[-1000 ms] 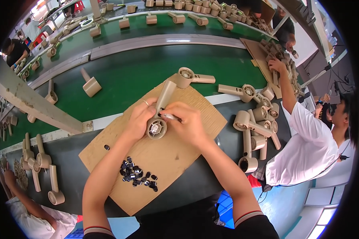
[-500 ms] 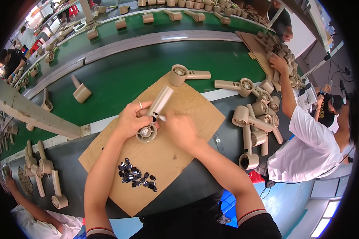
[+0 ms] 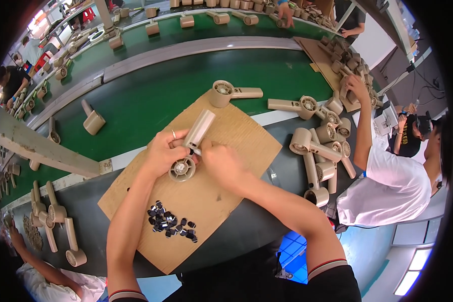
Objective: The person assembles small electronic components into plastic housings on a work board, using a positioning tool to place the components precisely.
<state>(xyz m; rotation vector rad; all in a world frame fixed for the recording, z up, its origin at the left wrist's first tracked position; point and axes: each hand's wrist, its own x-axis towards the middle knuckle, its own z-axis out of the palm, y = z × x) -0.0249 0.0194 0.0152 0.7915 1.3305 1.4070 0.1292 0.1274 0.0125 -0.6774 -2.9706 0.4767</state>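
My left hand (image 3: 165,152) is closed round the neck of a beige handheld fan (image 3: 200,129). The fan's round head (image 3: 181,169) points toward me, and its handle slants up and away. A small dark piece sits at the neck, by my left fingertips. My right hand (image 3: 220,162), a little blurred, is pinched against the same spot on a small pale thing (image 3: 197,151) that my fingers mostly hide. Below them, a loose pile of small black parts (image 3: 168,221) lies on a cardboard sheet (image 3: 226,201).
Another fan (image 3: 221,94) lies at the cardboard's far corner. Several fans (image 3: 317,151) are heaped on the right, others (image 3: 55,211) at the left. Beyond runs a green conveyor belt (image 3: 151,108) with a metal post (image 3: 40,136). A co-worker's arm (image 3: 363,121) reaches in at the right.
The whole view has shifted slightly. My right hand has come closer to the fan's neck, covering more of the pale thing. At the far belt, another person's hand has appeared.
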